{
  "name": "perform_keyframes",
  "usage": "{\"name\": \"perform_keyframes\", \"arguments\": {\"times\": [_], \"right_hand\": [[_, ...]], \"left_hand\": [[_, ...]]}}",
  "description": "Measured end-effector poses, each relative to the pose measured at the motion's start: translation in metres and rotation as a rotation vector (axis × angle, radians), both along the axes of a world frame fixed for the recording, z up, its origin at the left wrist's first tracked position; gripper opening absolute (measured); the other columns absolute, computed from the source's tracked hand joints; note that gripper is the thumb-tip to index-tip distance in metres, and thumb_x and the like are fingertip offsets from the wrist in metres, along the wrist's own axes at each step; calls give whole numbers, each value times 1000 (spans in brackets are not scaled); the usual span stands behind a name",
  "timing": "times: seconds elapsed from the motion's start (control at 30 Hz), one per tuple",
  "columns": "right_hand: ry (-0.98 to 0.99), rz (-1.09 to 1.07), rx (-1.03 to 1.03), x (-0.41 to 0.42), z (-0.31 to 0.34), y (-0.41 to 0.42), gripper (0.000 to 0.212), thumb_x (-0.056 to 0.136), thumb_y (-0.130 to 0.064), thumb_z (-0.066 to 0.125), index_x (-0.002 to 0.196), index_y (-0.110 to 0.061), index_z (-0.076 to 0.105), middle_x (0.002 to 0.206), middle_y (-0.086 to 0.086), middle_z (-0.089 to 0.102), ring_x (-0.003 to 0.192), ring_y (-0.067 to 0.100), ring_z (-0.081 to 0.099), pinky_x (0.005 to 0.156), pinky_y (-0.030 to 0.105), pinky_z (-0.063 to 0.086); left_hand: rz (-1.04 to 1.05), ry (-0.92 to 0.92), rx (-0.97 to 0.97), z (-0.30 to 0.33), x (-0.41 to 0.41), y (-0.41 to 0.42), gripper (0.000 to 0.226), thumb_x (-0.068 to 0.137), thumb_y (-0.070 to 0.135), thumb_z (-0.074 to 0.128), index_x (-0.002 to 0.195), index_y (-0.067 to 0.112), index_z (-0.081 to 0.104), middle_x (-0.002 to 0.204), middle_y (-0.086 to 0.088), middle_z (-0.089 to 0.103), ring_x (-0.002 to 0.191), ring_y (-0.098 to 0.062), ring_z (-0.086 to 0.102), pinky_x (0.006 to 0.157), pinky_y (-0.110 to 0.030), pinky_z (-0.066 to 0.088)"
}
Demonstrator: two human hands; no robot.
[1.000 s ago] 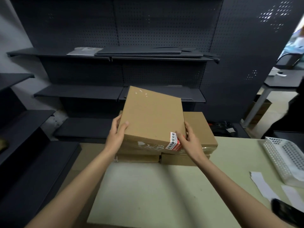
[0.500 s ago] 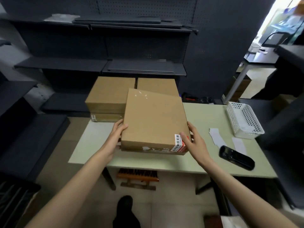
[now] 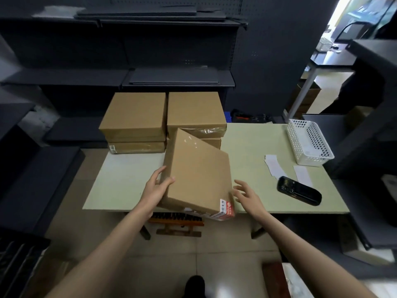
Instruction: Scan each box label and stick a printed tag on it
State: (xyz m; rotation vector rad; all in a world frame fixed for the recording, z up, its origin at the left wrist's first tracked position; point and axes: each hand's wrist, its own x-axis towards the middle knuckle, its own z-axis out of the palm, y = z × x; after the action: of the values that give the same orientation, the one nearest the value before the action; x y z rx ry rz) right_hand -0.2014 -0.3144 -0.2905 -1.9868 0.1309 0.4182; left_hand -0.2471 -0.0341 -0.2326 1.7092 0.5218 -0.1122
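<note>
A flat brown cardboard box lies tilted at the near edge of the pale green table, its corner with a red and white label hanging over the edge. My left hand grips the box's left side. My right hand hovers just off its right edge, fingers spread, holding nothing. Two stacks of similar boxes stand at the table's far left. A black handheld scanner lies to the right, with white printed tags beside it.
A white perforated plastic basket sits at the table's far right corner. Dark metal shelving lines the wall behind and the left side. A wooden stool stands under the table. My shoe shows on the tiled floor.
The box came off the stack, toward me, down to the table's near edge, turning clockwise. My right hand has let go of its label corner and opened. The left hand still holds it.
</note>
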Motion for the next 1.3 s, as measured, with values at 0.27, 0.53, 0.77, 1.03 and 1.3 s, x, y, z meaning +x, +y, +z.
{"name": "perform_keyframes", "arguments": {"times": [0.27, 0.53, 0.77, 1.03, 1.3], "right_hand": [[-290, 105, 31, 35, 55, 66, 50, 94, -37, 57, 139, -23, 42, 140, -9, 47, 119, 9, 50, 100, 33, 44], [-364, 135, 64, 68, 78, 136, 79, 86, -52, 61, 149, -20, 25, 149, 1, 35, 133, 14, 40, 109, 40, 37], [-269, 33, 150, 68, 66, 113, 91, 76, -54, 68, 149, -20, 25, 144, -1, 44, 124, 13, 50, 102, 42, 45], [-218, -105, 127, 54, 62, 31, 44, 97, -33, 51, 139, -31, 39, 131, -9, 49, 110, 13, 55, 91, 33, 49], [-89, -251, 92, 45, 39, -15, 56, 90, -53, 56, 138, -27, 46, 138, -7, 50, 120, 12, 50, 102, 31, 40]], "left_hand": [[-17, -99, 290, 25, 26, 22, 60, 84, 39, 67, 138, 37, 42, 134, -7, 45, 121, -26, 47, 99, -42, 45], [-142, -146, 866, 44, 41, 7, 73, 74, 57, 66, 139, 39, 37, 132, -3, 41, 121, -22, 43, 87, -33, 45], [-363, -145, 924, 40, 40, -15, 83, 78, 69, 53, 145, 34, 20, 140, 0, 31, 124, -18, 42, 90, -34, 46], [-383, -127, 338, -1, 54, -27, 51, 97, 49, 38, 145, 39, 27, 145, 5, 42, 123, -14, 47, 93, -32, 44], [-324, 148, 339, -70, 85, -24, 66, 93, 47, 51, 148, 21, 25, 149, -14, 33, 135, -29, 37, 109, -45, 34]]}}
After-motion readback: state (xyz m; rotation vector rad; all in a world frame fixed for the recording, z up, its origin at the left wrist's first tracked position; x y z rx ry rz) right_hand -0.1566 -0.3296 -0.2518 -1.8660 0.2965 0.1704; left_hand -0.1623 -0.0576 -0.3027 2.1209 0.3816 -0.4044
